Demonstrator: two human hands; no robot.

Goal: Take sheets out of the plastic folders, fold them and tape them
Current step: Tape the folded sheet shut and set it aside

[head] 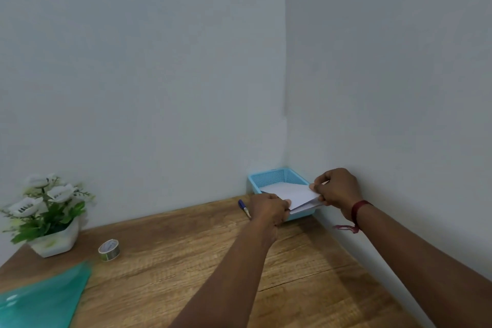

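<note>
Your wooden table (186, 261) runs into a corner where two plain walls meet. The right wall (399, 88) stands just beyond your right hand, so room there is tight, while open tabletop lies toward you and to the left. The green plastic folder (45, 298) lies at the near left edge, well apart from the work, with a flower pot (53, 239) behind it. In the far corner sits the blue basket (277, 177), with white paper inside. You hold the folded sheet (295, 194) over its near rim, its long axis running from hand to hand, left end lower. Your left hand (269, 209) grips the near-left end with curled fingers, and your right hand (338, 189) pinches the far-right end. The tape roll (109, 250) stands well off to the left, nearer your left hand. The pen (244, 208) lies just beside that hand.
</note>
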